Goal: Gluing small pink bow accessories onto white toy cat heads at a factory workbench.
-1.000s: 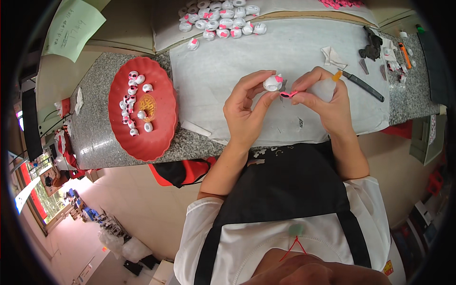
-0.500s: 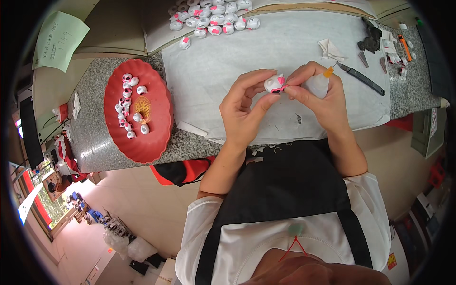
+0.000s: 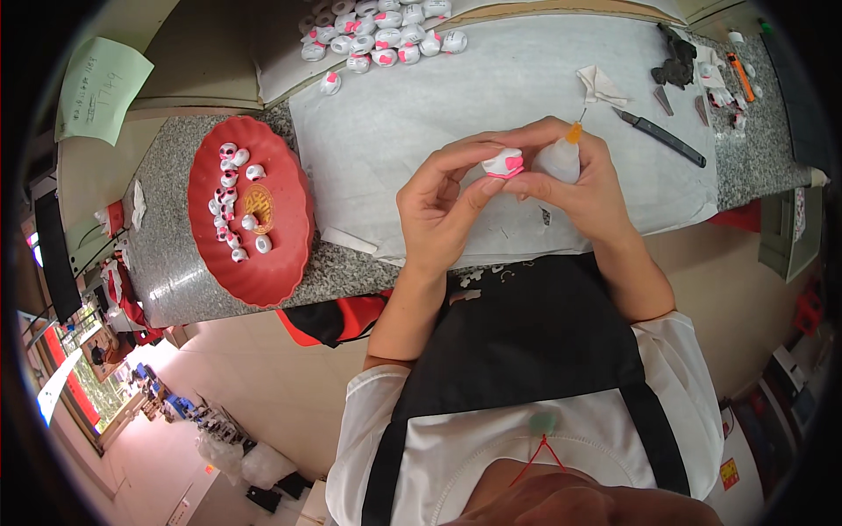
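Between thumb and fingers, my left hand [image 3: 438, 206] grips a small white cat-shaped figurine head [image 3: 500, 165] with a pink bow and a pink strip along its lower edge. My right hand [image 3: 592, 197] is closed around a small translucent squeeze bottle [image 3: 558, 163]. The bottle's orange needle tip [image 3: 574, 133] points up and away from me. My right thumb and fingertips also meet the figurine head at its right side. Both hands are above the white paper sheet [image 3: 377, 167]; the far side of the head is hidden.
At left, a red scalloped plate [image 3: 301, 219] holds several small white, pink and black pieces. Many white figurine heads [image 3: 386, 39] stand at the back. A craft knife [image 3: 662, 138], crumpled tissue [image 3: 601, 85], black lump [image 3: 675, 57] and orange cutter [image 3: 741, 77] lie at right.
The figurine head has turned, so its bow and pink strip now face more toward me. My right fingers have shifted against it, and the bottle has moved slightly left.
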Action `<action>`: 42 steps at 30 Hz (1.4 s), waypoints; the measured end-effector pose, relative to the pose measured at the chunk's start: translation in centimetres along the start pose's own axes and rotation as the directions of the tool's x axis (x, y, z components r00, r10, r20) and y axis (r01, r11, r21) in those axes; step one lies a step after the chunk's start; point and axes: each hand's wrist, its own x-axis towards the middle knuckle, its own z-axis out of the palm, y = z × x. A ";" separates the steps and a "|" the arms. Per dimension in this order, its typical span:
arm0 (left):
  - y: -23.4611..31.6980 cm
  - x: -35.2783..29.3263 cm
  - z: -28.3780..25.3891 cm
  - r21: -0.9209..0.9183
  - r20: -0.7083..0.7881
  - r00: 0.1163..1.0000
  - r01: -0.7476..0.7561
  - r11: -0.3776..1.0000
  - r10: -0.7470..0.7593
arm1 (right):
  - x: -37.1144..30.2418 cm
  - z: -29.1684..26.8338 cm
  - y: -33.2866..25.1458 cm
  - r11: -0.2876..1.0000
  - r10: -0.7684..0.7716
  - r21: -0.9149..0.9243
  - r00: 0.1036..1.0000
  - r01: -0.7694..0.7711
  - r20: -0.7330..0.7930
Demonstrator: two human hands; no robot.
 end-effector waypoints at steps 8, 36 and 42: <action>0.1 0.0 0.4 0.022 0.058 0.998 0.003 1.000 -0.005 | -0.5 -0.8 0.7 0.998 -0.036 0.048 0.999 0.036 -0.011; -0.1 -0.3 0.4 0.045 0.001 1.000 0.030 0.999 -0.030 | -0.9 -0.1 0.6 0.999 -0.002 0.053 0.997 0.007 -0.078; -0.2 -0.4 0.2 0.056 0.000 0.998 0.058 0.997 -0.058 | -0.9 -0.3 0.9 0.997 0.013 0.074 0.998 -0.008 -0.067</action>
